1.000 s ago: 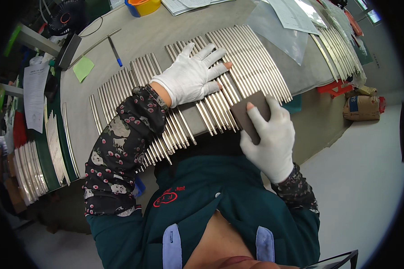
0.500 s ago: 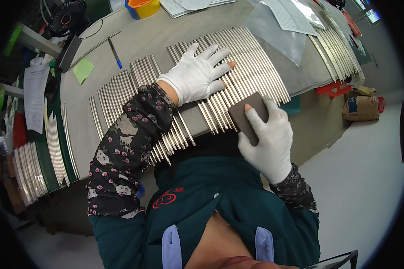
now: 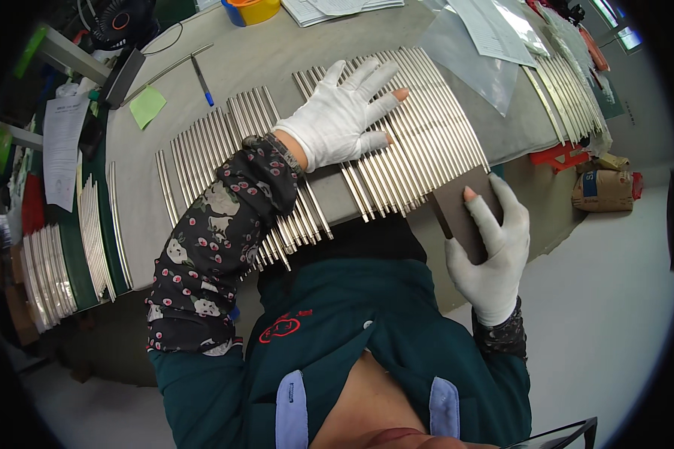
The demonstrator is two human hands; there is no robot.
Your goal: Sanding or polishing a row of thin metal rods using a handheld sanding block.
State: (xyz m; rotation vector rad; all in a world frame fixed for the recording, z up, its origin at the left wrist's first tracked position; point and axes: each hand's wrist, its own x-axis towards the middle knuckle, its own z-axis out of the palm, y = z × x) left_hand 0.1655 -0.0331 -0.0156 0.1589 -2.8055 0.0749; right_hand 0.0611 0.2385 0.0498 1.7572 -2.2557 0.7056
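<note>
Your left arm hides part of the shiny metal strips (image 3: 419,142) lying side by side on the grey table (image 3: 277,60). Your left hand (image 3: 341,116), in a white glove, lies flat on them, fingers spread, holding nothing. Your right hand (image 3: 490,254) wraps around a dark flat block (image 3: 464,209) at the table's near edge.

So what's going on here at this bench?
A person in white gloves is working over rows of thin metal strips laid side by side on a grey table. The left hand lies flat on the strips with fingers spread. The right hand grips a dark rectangular block at the near ends of the strips, by the table edge. More strips lie stacked at the far left, and papers sit at the back.
</note>
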